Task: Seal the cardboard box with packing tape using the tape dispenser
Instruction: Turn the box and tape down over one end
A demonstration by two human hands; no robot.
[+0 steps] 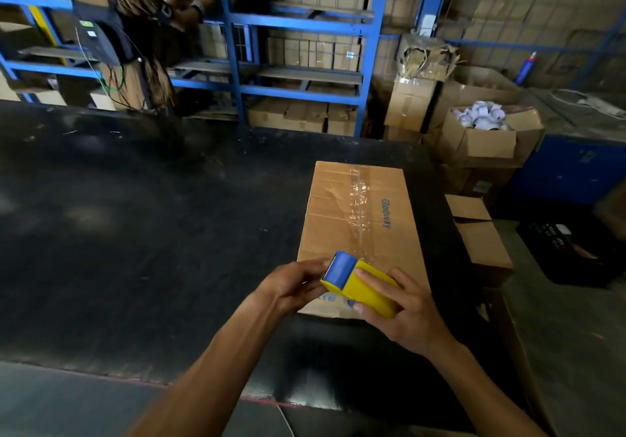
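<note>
The box [362,230] is flat brown cardboard, lying long on my black, scuffed table [152,233] near its right edge, a wrinkled strip of clear tape [359,206] glinting down its middle seam. Over its near end I hold the dispenser [360,284] — a smooth yellow plastic block with a blue front. My right hand [403,311] wraps its body, thumb beneath; my left hand [294,284] pinches at the blue end — fingers curled.

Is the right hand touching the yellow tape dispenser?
Touching. The head view shows the right hand wrapped around the yellow tape dispenser, fingers across its top.
</note>
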